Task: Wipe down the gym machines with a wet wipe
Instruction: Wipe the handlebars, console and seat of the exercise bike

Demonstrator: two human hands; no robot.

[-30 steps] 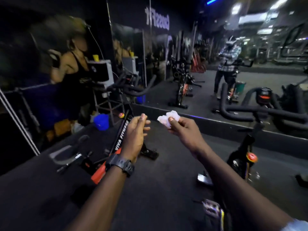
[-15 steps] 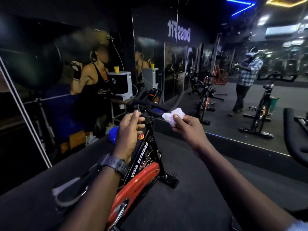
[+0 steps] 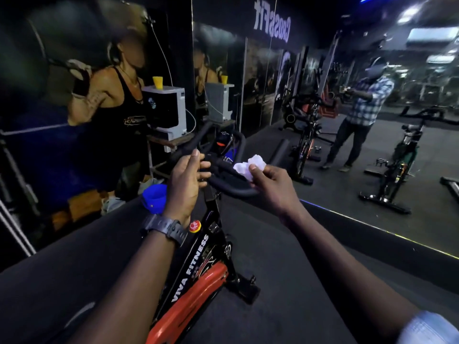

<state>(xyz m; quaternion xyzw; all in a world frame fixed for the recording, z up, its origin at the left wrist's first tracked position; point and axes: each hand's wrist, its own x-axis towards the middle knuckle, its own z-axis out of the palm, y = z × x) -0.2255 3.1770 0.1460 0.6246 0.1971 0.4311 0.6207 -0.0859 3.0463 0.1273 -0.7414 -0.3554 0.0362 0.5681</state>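
White capitals reading "VIVA FITNESS" run along the black slanted frame tube of the black-and-orange spin bike (image 3: 191, 266), lower centre of the frame. At the top centre, pale lettering "CrossFit" (image 3: 272, 23) appears mirror-reversed in the wall mirror. Nothing else is legible.

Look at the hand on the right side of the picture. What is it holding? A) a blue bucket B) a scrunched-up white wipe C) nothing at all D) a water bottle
B: the right hand pinches a crumpled white wipe between thumb and fingers, just above the black handlebar of the spin bike.
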